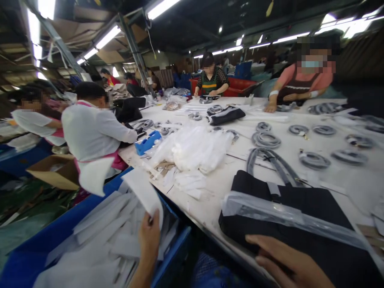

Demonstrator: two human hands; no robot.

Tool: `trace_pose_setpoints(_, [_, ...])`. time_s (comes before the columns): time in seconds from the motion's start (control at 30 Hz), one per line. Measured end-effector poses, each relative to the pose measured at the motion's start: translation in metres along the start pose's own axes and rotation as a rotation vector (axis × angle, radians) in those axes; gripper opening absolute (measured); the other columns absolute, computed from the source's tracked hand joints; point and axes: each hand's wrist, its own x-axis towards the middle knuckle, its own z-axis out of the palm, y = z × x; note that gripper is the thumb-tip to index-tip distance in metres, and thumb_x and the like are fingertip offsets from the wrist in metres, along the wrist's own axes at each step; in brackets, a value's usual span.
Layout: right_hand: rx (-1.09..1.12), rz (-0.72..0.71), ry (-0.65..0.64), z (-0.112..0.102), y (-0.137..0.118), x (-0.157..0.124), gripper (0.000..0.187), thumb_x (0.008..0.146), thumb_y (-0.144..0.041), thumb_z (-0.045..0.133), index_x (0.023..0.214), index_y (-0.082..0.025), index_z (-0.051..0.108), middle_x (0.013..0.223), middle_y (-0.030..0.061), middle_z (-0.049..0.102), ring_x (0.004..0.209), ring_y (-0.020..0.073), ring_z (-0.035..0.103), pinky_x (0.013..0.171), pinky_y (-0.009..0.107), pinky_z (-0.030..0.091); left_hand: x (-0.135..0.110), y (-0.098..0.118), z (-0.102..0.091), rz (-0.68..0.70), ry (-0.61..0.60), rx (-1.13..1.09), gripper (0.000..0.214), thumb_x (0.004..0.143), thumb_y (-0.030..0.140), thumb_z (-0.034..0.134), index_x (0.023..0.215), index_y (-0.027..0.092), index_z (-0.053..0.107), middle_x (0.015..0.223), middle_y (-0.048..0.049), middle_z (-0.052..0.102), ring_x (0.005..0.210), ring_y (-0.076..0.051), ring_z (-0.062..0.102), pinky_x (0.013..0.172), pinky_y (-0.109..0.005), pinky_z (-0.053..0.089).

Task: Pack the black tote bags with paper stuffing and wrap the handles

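Observation:
My left hand [149, 236] reaches over a blue bin [45, 250] at the lower left and pinches a white paper sheet [144, 191], lifted above the heap of white sheets [102, 236] inside. My right hand [288, 262] lies at the bottom right with fingers stretched flat on a black bag [300, 208] on the white table [228, 180]. A clear plastic sleeve [270, 214] lies across the bag, and grey handles [276, 162] stick out from its far side.
A pile of clear plastic bags [192, 148] and a blue tool [147, 143] sit mid-table. Coiled grey straps [265, 139] are scattered across the right. Several workers sit around the table; one in white [93, 134] is at the left. A cardboard box [54, 171] stands on the floor.

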Motion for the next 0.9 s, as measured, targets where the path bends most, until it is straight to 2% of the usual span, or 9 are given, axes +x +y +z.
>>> trace_pose_setpoints(0.1, [0.115, 0.032, -0.042, 0.005, -0.029, 0.032, 0.05, 0.088, -0.049, 0.056, 0.135, -0.032, 0.058, 0.115, 0.0063, 0.071, 0.088, 0.0262, 0.07, 0.079, 0.038, 0.06, -0.028, 0.06, 0.025, 0.243, -0.151, -0.116, 0.04, 0.088, 0.05, 0.054, 0.11, 0.019, 0.066, 0.105, -0.0078, 0.071, 0.099, -0.026, 0.065, 0.088, -0.038, 0.053])
trace_pose_setpoints(0.23, [0.27, 0.058, -0.075, 0.014, -0.039, 0.071, 0.071, 0.086, -0.046, 0.059, 0.149, -0.021, 0.039, 0.12, 0.0116, 0.067, 0.081, 0.0214, 0.067, 0.079, 0.037, 0.057, -0.054, 0.112, 0.057, 0.356, -0.247, -0.29, 0.034, 0.093, 0.039, 0.052, 0.118, 0.018, 0.063, 0.109, -0.009, 0.071, 0.099, -0.023, 0.066, 0.084, -0.034, 0.056])
trace_pose_setpoints(0.4, [0.398, 0.132, -0.015, 0.023, -0.035, 0.105, 0.09, 0.081, -0.049, 0.064, 0.155, -0.027, 0.018, 0.148, 0.0151, 0.046, 0.079, 0.0192, 0.066, 0.064, 0.035, 0.058, -0.071, 0.124, 0.076, 0.701, -0.295, -0.174, 0.037, 0.092, 0.02, 0.053, 0.127, 0.025, 0.059, 0.11, -0.0075, 0.07, 0.097, -0.023, 0.066, 0.085, -0.039, 0.059])
trace_pose_setpoints(0.47, [0.418, 0.162, 0.012, 0.026, -0.031, 0.113, 0.084, 0.081, -0.05, 0.063, 0.152, -0.026, 0.027, 0.144, 0.0146, 0.05, 0.087, 0.0222, 0.067, 0.068, 0.036, 0.059, -0.075, 0.127, 0.082, 0.856, -0.341, -0.087, 0.049, 0.089, 0.011, 0.051, 0.135, 0.028, 0.054, 0.119, -0.0074, 0.068, 0.102, -0.025, 0.064, 0.086, -0.041, 0.059])
trace_pose_setpoints(0.57, [0.436, 0.18, 0.062, 0.023, -0.021, 0.116, 0.065, 0.083, -0.054, 0.061, 0.139, -0.022, 0.05, 0.137, 0.0129, 0.058, 0.11, 0.0285, 0.064, 0.085, 0.04, 0.058, -0.08, 0.134, 0.087, 0.971, -0.428, -0.032, 0.057, 0.088, 0.008, 0.049, 0.141, 0.026, 0.047, 0.127, -0.009, 0.064, 0.102, -0.026, 0.064, 0.086, -0.042, 0.059])
trace_pose_setpoints(0.67, [0.467, 0.214, 0.067, 0.0, -0.006, 0.114, 0.051, 0.085, -0.057, 0.057, 0.119, -0.02, 0.066, 0.125, 0.011, 0.067, 0.113, 0.0305, 0.063, 0.093, 0.043, 0.055, -0.076, 0.143, 0.087, 0.958, -0.603, -0.151, 0.05, 0.092, 0.023, 0.054, 0.142, 0.025, 0.047, 0.134, -0.0111, 0.059, 0.109, -0.026, 0.063, 0.09, -0.04, 0.058])
trace_pose_setpoints(0.73, [0.438, 0.264, 0.085, -0.028, 0.004, 0.111, 0.046, 0.082, -0.059, 0.059, 0.1, -0.02, 0.073, 0.106, 0.0102, 0.075, 0.102, 0.0324, 0.068, 0.093, 0.046, 0.055, -0.065, 0.148, 0.09, 0.815, -0.676, -0.268, 0.04, 0.095, 0.03, 0.052, 0.134, 0.026, 0.055, 0.13, -0.0096, 0.063, 0.109, -0.023, 0.064, 0.09, -0.036, 0.058])
trace_pose_setpoints(0.8, [0.358, 0.318, 0.206, -0.061, 0.014, 0.114, 0.041, 0.076, -0.06, 0.065, 0.085, -0.021, 0.074, 0.091, 0.0093, 0.077, 0.094, 0.0348, 0.07, 0.092, 0.049, 0.054, -0.05, 0.152, 0.102, 0.627, -0.661, -0.312, 0.029, 0.097, 0.03, 0.049, 0.12, 0.025, 0.064, 0.116, -0.0073, 0.07, 0.102, -0.02, 0.067, 0.085, -0.032, 0.058])
trace_pose_setpoints(0.9, [0.27, 0.34, 0.441, -0.106, 0.028, 0.131, 0.036, 0.071, -0.055, 0.073, 0.086, -0.022, 0.074, 0.09, 0.0069, 0.076, 0.093, 0.0334, 0.069, 0.094, 0.049, 0.052, -0.031, 0.156, 0.132, 0.486, -0.716, -0.259, 0.024, 0.094, 0.031, 0.052, 0.107, 0.023, 0.071, 0.105, -0.0057, 0.074, 0.095, -0.02, 0.07, 0.077, -0.03, 0.059])
